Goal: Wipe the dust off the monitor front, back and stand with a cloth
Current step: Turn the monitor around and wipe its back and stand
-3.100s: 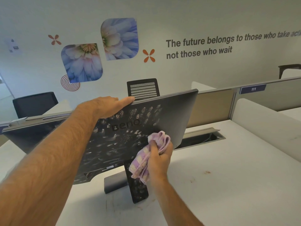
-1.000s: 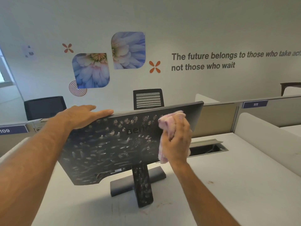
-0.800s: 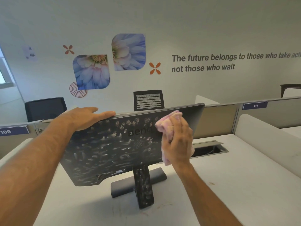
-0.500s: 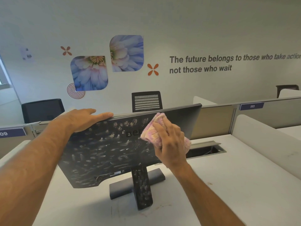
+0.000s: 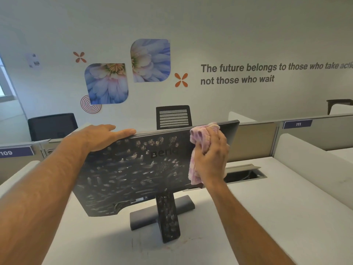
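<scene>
My left hand [image 5: 99,135] lies flat, fingers straight, on the top edge of the monitor [image 5: 133,173], whose dusty back faces me near the desk's [image 5: 286,207] far edge. The stand [image 5: 168,215], also smudged, sits on the desk below it. My right hand [image 5: 210,159] grips the cloth [image 5: 202,134], bunched against the monitor's upper right corner.

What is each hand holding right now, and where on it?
Right hand grips the bunched pink cloth around its middle, pressing it on the monitor back. Left hand rests flat on the monitor's top edge.
</scene>
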A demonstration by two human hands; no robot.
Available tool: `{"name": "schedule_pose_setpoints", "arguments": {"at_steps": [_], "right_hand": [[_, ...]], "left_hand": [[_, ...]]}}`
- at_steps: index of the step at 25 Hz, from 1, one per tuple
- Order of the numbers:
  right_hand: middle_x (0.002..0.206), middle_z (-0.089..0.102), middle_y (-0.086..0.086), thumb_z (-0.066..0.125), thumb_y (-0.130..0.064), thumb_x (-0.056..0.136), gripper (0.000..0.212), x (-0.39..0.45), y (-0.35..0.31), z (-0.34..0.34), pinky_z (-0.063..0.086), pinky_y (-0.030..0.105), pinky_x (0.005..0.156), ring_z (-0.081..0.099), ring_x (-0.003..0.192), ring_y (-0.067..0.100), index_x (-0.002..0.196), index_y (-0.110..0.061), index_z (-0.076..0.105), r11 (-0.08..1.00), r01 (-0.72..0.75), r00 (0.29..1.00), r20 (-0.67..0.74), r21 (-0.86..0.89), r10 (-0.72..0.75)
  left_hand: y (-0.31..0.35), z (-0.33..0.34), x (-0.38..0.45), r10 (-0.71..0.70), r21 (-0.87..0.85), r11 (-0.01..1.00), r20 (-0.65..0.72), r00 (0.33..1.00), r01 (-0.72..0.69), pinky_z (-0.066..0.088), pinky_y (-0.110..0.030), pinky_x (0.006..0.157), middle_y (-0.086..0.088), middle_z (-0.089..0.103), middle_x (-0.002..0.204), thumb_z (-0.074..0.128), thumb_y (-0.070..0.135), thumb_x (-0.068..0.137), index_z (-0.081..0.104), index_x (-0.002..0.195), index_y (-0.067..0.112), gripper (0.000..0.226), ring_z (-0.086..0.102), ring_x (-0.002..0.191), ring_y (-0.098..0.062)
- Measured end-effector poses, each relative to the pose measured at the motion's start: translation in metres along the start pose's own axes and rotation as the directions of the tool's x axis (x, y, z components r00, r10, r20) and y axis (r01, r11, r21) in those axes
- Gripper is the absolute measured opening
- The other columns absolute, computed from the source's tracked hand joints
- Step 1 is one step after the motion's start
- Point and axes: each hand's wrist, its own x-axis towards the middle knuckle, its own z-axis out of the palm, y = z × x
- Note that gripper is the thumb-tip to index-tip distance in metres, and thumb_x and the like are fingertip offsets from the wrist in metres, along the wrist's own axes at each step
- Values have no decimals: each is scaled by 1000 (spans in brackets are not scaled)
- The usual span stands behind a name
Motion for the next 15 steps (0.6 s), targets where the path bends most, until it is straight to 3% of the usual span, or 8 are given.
{"name": "schedule_pose_setpoints", "arguments": {"at_steps": [2,4,6,9,11,13,14,15], "right_hand": [[148,50,13,66,-32,87,59,-7,-3,3,47,46,95,53,121,33,142,-17,53,936,332,943,83,-118,-324],[149,50,11,79,-32,77,66,-15,3,1,47,46,93,51,123,31,139,-19,57,731,670,734,257,-127,-628],[149,50,11,80,-30,75,67,-8,6,0,48,45,91,52,121,30,137,-19,57,760,636,765,239,-137,-597],[147,51,10,69,-32,84,58,-1,-11,1,52,47,92,53,119,31,139,-18,55,990,140,989,50,-32,-138],[149,50,10,69,-32,84,58,-4,-17,3,48,45,92,51,120,31,139,-18,55,935,341,938,108,-96,-331],[148,51,11,79,-30,76,65,-12,-10,3,47,45,90,51,120,31,136,-20,57,719,685,720,261,-118,-643],[147,51,12,80,-29,74,66,-7,-5,1,47,45,90,52,120,30,135,-20,58,678,723,683,274,-128,-677],[147,51,12,77,-29,76,63,-3,-2,0,47,44,90,51,119,30,135,-20,58,744,653,752,233,-142,-616]], "left_hand": [[-1,0,-2,-2,-5,1000,0,1000,2,22,-53,119,-1,31,162,13,110,36,32,154,30,143,32,145,-33],[-1,0,-3,0,-9,1000,-1,1000,0,21,-53,119,-2,31,162,14,108,38,32,154,29,141,32,145,-33],[2,-2,-5,2,-7,1000,0,1000,-2,21,-53,119,-2,30,162,14,108,38,32,154,29,141,32,145,-33],[3,-1,-4,3,0,1000,11,1000,-3,22,-53,118,-2,31,162,10,110,27,31,154,30,152,32,145,-33],[1,0,-4,-4,-4,1000,8,1000,4,22,-53,118,-2,31,162,11,110,29,32,154,30,150,33,145,-34],[-1,2,-3,-3,-8,1000,0,1000,3,23,-53,118,-2,32,161,12,110,32,33,153,30,147,34,144,-34],[-2,2,-1,-3,-10,1000,-1,1000,3,24,-54,118,-1,32,161,12,111,32,33,153,31,146,35,144,-34],[-2,2,0,-2,-9,1000,1,1000,2,24,-54,118,-1,32,161,12,111,32,33,153,31,146,35,143,-34]]}}
